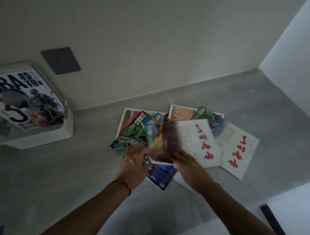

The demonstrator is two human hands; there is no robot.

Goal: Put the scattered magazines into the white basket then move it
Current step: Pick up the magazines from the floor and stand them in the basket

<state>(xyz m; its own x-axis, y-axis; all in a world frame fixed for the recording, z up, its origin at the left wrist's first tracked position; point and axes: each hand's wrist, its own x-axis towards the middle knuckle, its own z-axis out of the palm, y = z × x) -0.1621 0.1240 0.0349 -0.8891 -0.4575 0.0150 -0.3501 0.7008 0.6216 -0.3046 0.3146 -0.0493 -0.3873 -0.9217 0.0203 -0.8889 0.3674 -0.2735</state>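
Several magazines lie fanned out on the grey counter [245, 99]. Among them are a green-covered magazine [130, 135], a white magazine with red characters [199, 140] and a second such white one [239, 149]. Both hands hold a blurred brown-and-yellow magazine [165, 137] lifted off the pile by its near edge. My left hand [133, 164] grips its left corner. My right hand [189, 167] grips its right part. At the far left stands the white perforated basket [42, 137] with an NBA magazine [19, 98] lying across its top.
A grey wall socket [60, 62] sits on the wall behind the basket. The counter meets the wall along its far side and a second wall at the right. A dark strip [274, 223] lies by the counter's near right edge.
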